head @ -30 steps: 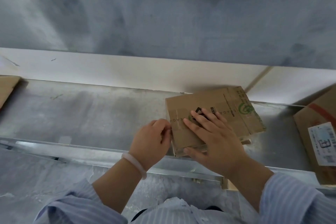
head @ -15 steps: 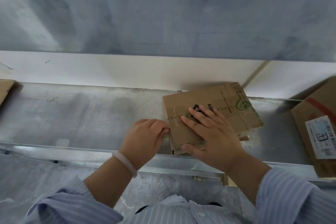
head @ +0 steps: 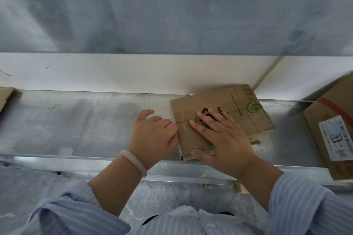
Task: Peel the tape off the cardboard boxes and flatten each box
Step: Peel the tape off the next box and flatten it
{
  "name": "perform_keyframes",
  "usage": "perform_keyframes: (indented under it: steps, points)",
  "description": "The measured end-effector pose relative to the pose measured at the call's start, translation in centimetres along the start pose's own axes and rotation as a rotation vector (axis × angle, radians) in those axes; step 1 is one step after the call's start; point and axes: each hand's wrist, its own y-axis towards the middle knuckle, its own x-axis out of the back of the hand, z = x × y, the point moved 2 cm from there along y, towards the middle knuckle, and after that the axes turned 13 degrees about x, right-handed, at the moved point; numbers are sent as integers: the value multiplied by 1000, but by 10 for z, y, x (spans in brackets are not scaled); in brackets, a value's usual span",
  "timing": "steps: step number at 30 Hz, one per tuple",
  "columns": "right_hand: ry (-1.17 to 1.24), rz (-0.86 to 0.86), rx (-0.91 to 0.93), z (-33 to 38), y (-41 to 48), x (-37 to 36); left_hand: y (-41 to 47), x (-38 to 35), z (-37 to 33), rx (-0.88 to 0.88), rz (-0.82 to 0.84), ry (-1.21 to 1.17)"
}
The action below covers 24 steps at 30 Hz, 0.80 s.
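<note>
A small flat cardboard box (head: pixel 248 108) with a green logo lies on the metal shelf (head: pixel 86 124). A strip of clear tape (head: pixel 184 125) runs across its top to the left edge. My right hand (head: pixel 223 139) presses flat on the box top with straight fingers, its thumb against the near side. My left hand (head: pixel 154 135) sits at the box's left edge. Its fingers curl onto the tape's end there, and its thumb is lifted clear. The fingertips are hidden.
A bigger cardboard box (head: pixel 328 135) with red tape and a white shipping label stands at the right of the shelf. A corner of another cardboard piece (head: pixel 4 97) shows at the far left. A white wall rises behind the shelf, and a metal rail runs along its front.
My left hand has shifted slightly up along the box's left edge, and its thumb has lifted away from the fingers. My right hand stays flat on the box.
</note>
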Motion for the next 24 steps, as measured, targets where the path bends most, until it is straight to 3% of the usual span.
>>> perform_keyframes:
  steps: [7,17,24]
  points:
    - [0,15,16,-2,-1,0,-2,-5,5,242,200,-331]
    - [3,-17,22,-2,-2,-1,6,9,10,42,242,-330]
    - [1,29,18,-2,-2,1,14,16,6,-210,133,-72]
